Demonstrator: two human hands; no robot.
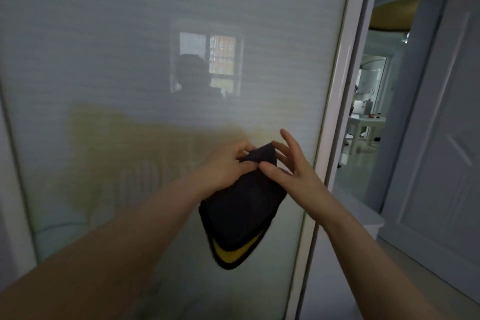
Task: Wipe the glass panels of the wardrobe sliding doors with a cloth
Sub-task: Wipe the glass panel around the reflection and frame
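A large frosted glass panel (124, 60) of the wardrobe sliding door fills most of the head view and reflects a window and a bed. A folded black cloth (241, 210) with a yellow inner face hangs in front of the panel's lower right part. My left hand (223, 166) grips the cloth's top edge from the left. My right hand (291, 166) pinches the same top edge between thumb and forefinger, its other fingers spread. I cannot tell whether the cloth touches the glass.
The door's white frame (335, 101) runs down the right side of the panel. Beyond it an open doorway (368, 101) shows another room with a white table (363, 125). A pale panelled door (441, 163) stands at the far right.
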